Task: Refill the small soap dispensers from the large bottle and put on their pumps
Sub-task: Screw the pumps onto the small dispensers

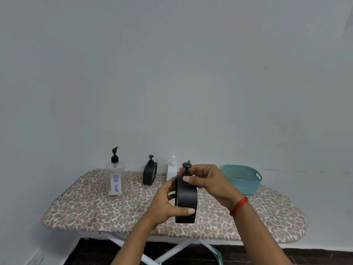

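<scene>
Subject item: held black dispenser (186, 201), upright, raised just above the ironing board (86, 209), to the right of the large bottle (115, 180) and nearer the camera than it.

Left hand (166, 203) grips the dispenser's body. The thumb lies across the lower front face and the fingers wrap behind the left edge.

Right hand (208, 180) is at the top, fingers and thumb curled round the neck of the pump (186, 166). The pump's round head shows above the fingers. Whether the pump is fully seated cannot be told. Red thread (238, 206) circles the right wrist.

Large bottle: clear, square-sided, upright on the board toward its rear edge. It has a black pump fitted and a white label reading "DISH SOAP". A reddish trace shows at its base; the rest looks clear.

Just right of the bottle stands the second black dispenser (150, 174), pump on. Farther right of the bottle is the white dispenser (172, 170), pump on, its lower part hidden behind the hands. Farthest right of the bottle sits the teal basket (242, 178), at the board's rear edge, its perforated inside visible.
</scene>
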